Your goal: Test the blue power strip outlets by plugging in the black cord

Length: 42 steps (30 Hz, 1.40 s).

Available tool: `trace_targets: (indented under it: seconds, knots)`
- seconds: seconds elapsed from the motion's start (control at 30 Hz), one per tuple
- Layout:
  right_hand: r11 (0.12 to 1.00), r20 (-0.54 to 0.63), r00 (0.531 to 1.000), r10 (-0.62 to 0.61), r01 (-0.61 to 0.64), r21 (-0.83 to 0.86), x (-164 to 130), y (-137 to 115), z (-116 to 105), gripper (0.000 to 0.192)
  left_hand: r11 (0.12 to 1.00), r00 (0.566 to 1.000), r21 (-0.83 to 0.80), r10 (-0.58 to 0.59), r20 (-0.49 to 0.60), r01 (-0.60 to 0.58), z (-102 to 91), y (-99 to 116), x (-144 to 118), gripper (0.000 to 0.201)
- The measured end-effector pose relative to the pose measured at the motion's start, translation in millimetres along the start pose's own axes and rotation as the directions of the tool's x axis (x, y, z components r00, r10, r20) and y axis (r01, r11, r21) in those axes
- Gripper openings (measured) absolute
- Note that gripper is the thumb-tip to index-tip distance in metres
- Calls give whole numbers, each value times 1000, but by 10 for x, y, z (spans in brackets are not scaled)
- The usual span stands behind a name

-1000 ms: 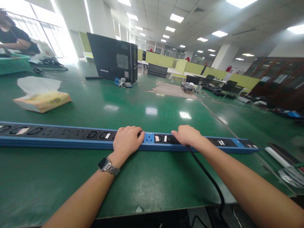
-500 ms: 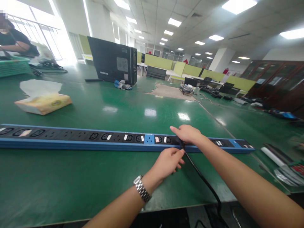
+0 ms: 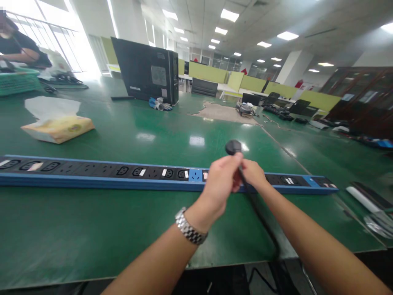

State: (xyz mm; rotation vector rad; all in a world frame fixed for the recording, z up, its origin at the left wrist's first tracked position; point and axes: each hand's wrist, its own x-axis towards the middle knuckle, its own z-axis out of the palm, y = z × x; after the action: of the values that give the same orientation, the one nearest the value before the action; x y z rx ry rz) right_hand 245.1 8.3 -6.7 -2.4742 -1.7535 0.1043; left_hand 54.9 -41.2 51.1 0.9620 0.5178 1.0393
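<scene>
A long power strip [image 3: 92,183] with a blue casing and a row of black sockets lies across the green table. My left hand [image 3: 219,184] is closed in a pinch on a black power plug [image 3: 232,147], which is raised above the strip's back edge. From the plug a black cable [image 3: 261,215] runs down past the table's front edge. Close behind it, over the strip, is my right hand [image 3: 253,173]; its fingers are mostly hidden by my left hand and the cable, so its grip is unclear.
A tissue pack [image 3: 63,128] sits at the left. Further back stand a black computer case [image 3: 147,69] and a pair of gloves [image 3: 159,104]. A person [image 3: 20,51] is beside a green basket [image 3: 20,82]. Bagged items [image 3: 377,223] lie at the right.
The plug has come up off the strip's sockets and is now in the air. My left hand has moved up with it, while my right hand has shifted slightly right and lower.
</scene>
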Motion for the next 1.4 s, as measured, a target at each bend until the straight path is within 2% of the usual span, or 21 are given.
trace_targets:
  seconds: [0.07,0.13,0.2,0.27,0.33,0.43,0.6,0.77,0.83,0.9,0.97,1.0,1.07,1.17,1.27,1.4]
  knots:
    - [1000,-19,1000,17,-16,15,10,-31,-5,52,999,977,-37,-43,-207,36,-322,135,-39,38]
    - [999,-29,999,22,-20,39,23,-56,-5,51,989,929,59,-107,-354,136,-685,182,-118,38]
    - [999,-25,1000,19,-18,45,32,-67,-3,51,942,884,140,-226,-409,305,-962,159,-212,39]
    - [999,-27,999,20,-19,44,33,-66,-1,51,900,862,192,-284,-420,391,-1084,103,-278,41]
    - [999,-33,999,25,-24,42,29,-63,0,51,884,866,217,-309,-393,414,-1067,51,-289,43]
    - [999,-28,999,28,-26,40,23,-61,-4,50,868,880,266,-318,-353,420,-945,14,-224,45]
    - [999,-28,999,23,-22,30,13,-68,-11,49,838,901,397,-227,-370,374,-883,-37,-120,47]
    - [1000,-36,999,14,-13,26,6,-70,-8,48,846,906,403,-197,-374,350,-856,-155,-150,45]
    - [1000,-29,999,15,-14,28,9,-67,-7,48,894,932,372,-119,-343,251,-793,-109,-198,45]
    - [999,-27,999,17,-16,27,12,-63,-8,48,950,951,304,28,-308,70,-738,42,-257,43]
    - [1000,-38,999,13,-12,28,13,-59,-10,48,977,936,200,143,-322,-80,-752,269,-315,41]
    - [1000,-43,999,13,-12,29,12,-58,-11,48,985,923,141,147,-355,-103,-798,391,-341,40]
    - [1000,-44,999,9,-8,30,9,-58,-13,48,998,898,30,58,-437,-51,-971,597,-387,41]
    - [1000,-35,999,-2,3,26,7,-59,-9,48,987,847,6,-136,-514,163,-1322,725,-454,41]
    - [1000,-35,999,-5,6,21,8,-59,1,48,929,824,117,-249,-508,352,-1566,663,-526,42]
    - [1000,-43,999,6,-5,13,5,-64,5,48,902,825,192,-244,-510,386,-1609,543,-571,43]
